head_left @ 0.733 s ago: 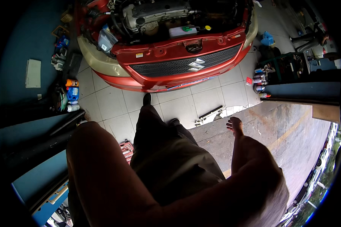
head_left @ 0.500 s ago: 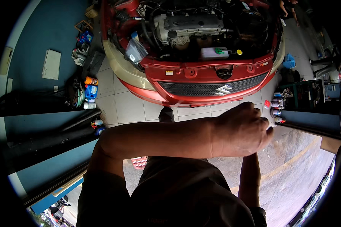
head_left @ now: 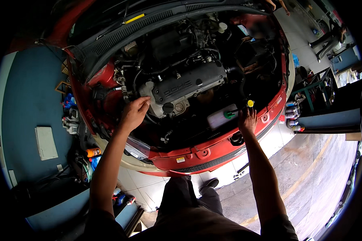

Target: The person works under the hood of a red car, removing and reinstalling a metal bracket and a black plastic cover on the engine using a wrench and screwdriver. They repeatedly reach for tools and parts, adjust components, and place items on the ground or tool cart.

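The open engine bay of a red car fills the middle, with a black engine cover [head_left: 189, 80] on top of the engine. My left hand [head_left: 135, 112] hovers at the engine's left end, near the silver housing [head_left: 157, 104], its fingers loosely bent and holding nothing I can see. My right hand [head_left: 248, 119] rests its spread fingers at the red front panel [head_left: 205, 151], just below a yellow cap [head_left: 250, 103] and beside a white reservoir [head_left: 220, 118] with a green top. A clear plastic item [head_left: 137, 148] lies at the front left corner of the bay.
Bottles [head_left: 93, 152] and gear line the blue wall [head_left: 24, 96] on the left. At right stand cans [head_left: 293, 116] and a dark rack [head_left: 313, 90]. Part of another person [head_left: 281, 8] shows at top right. Tiled floor [head_left: 145, 184] meets concrete [head_left: 301, 180] under me.
I have come closer to the car and the view now looks over the engine bay. Both my arms have moved forward, from a crossed position to apart over the bay.
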### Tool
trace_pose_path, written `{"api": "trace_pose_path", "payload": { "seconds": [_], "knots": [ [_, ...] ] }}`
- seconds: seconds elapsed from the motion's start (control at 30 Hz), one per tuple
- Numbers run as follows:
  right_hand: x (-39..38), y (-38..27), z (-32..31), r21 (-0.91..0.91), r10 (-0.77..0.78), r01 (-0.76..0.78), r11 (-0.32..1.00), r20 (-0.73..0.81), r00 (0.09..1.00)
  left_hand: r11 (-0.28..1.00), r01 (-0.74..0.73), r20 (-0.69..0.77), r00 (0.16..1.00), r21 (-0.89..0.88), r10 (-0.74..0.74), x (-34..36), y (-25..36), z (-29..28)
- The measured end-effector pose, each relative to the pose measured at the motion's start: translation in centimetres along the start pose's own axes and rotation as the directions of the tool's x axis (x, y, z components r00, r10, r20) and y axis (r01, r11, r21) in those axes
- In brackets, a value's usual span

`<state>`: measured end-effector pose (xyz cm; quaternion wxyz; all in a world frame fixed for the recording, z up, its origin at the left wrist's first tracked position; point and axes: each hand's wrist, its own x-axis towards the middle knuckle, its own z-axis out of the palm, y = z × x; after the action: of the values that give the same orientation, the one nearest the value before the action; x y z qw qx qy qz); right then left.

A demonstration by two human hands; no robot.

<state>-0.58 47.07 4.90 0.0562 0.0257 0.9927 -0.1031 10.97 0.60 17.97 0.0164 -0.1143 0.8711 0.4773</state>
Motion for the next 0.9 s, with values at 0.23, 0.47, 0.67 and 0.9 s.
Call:
{"api": "trace_pose_path", "payload": {
  "seconds": [0.23, 0.47, 0.67, 0.9],
  "knots": [
    [0.8, -0.6, 5.0, -0.119, 0.074, -0.095, 0.988, -0.165, 0.984, 0.952, -0.098, -0.154, 0.977, 0.288, 0.148, 17.7, -6.1, 4.2],
    [0.8, -1.5, 4.6, -0.042, 0.109, -0.116, 0.992, -0.155, 0.982, 0.892, 0.062, -0.01, 0.998, 0.447, -0.064, 25.8, -7.4, 8.7],
    [0.6, -1.3, 4.6, -0.047, 0.084, -0.093, 0.995, -0.169, 0.982, 0.98, 0.201, 0.461, 0.87, -0.01, -0.174, 29.4, -10.4, 4.3],
    [0.9, -1.5, 4.0, -0.016, 0.069, -0.073, 0.997, -0.161, 0.985, 0.889, -0.231, 0.124, 0.972, 0.395, 0.198, 27.8, -8.5, 3.2]
  ]
}}
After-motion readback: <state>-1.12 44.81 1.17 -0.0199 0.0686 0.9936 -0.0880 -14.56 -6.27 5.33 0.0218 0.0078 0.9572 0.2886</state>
